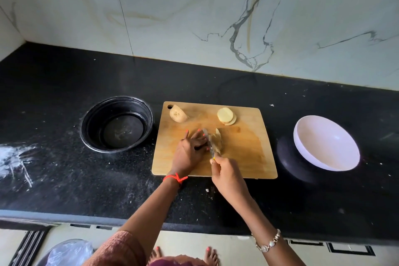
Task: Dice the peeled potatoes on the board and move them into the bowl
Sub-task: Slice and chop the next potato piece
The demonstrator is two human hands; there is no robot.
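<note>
A wooden cutting board (244, 151) lies on the black counter. In its middle, my left hand (190, 151) presses down on a peeled potato piece (217, 141) with its fingers. My right hand (226, 171) grips a knife (210, 143) whose blade stands in that piece, right beside my left fingertips. A potato half (177, 114) lies at the board's far left corner. A small stack of round potato slices (226, 116) sits at the far middle. A white bowl (326, 142) stands tilted to the right of the board, with nothing inside.
A black round pan (117, 124) stands to the left of the board. White powdery smears (15, 155) mark the counter at far left. A marble wall rises behind the counter. The counter's front edge runs below my arms.
</note>
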